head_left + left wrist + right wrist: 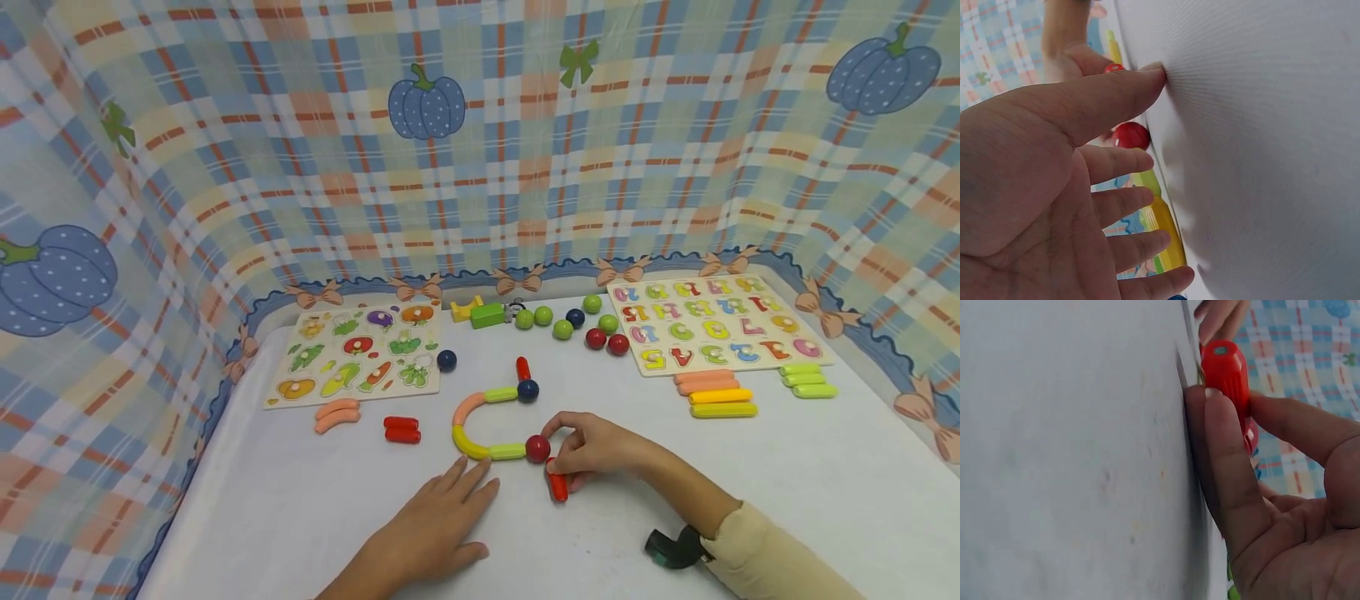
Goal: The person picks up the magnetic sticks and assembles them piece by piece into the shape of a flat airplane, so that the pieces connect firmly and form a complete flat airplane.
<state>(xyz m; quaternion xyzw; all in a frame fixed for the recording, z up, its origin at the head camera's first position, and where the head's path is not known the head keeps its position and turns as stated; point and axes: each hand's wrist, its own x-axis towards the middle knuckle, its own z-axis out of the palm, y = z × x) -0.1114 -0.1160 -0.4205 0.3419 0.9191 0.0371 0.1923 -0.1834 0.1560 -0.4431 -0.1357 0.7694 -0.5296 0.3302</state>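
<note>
My right hand (596, 450) pinches a short red magnetic rod (557, 482) between thumb and fingers. One end of the rod lies right by a red ball (537, 448). In the right wrist view the red rod (1225, 372) shows its round tip. My left hand (442, 525) rests on the table with fingers spread, their tips close to a curved yellow rod (468, 443). That rod belongs to a C-shaped chain with a curved pink rod (468, 408), two light green rods and a dark blue ball (528, 391). Another red rod (523, 368) extends from the blue ball.
A vegetable puzzle board (360, 354) lies at the left, a number board (720, 325) at the right. Loose balls (563, 329) and a green block (487, 315) sit along the back. Spare rods include pink (337, 414), red (402, 429), yellow (723, 410) and light green (814, 391).
</note>
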